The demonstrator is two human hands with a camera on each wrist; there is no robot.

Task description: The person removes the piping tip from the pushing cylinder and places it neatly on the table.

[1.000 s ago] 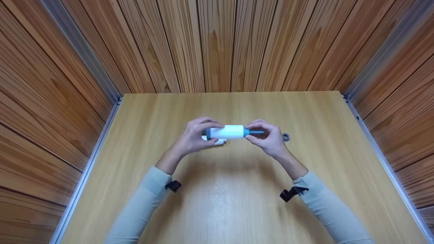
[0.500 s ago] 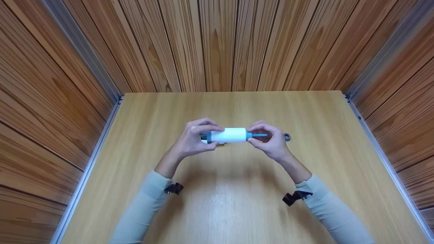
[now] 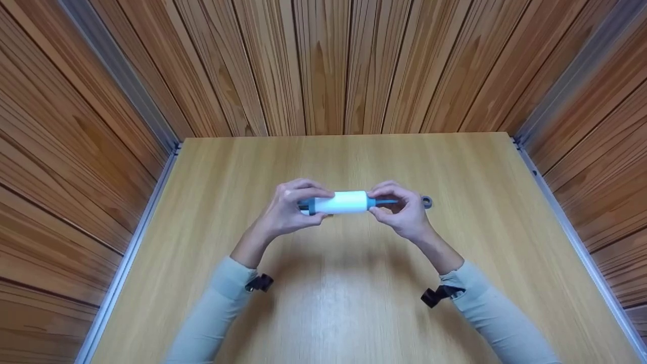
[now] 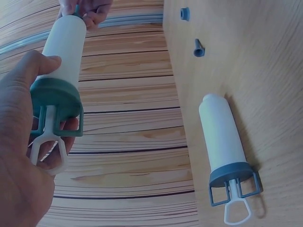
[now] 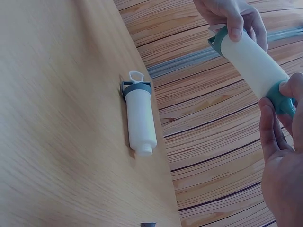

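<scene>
You held the tube [image 3: 346, 202] crosswise above the table [image 3: 343, 313], one end in each of your hands. Your left hand [image 3: 288, 210] grasped its rear, thumb on the white body just ahead of the teal collar [image 4: 57, 94], with the handle [image 4: 47, 137] sticking out behind. Your right hand [image 3: 402, 210] pinched the teal nozzle [image 5: 278, 97] at its base. A second tube [image 4: 220, 135] lay on its side on the table, its bare neck toward a small cone [image 4: 199, 48] and a ring [image 4: 185, 14], which sat apart from each other.
</scene>
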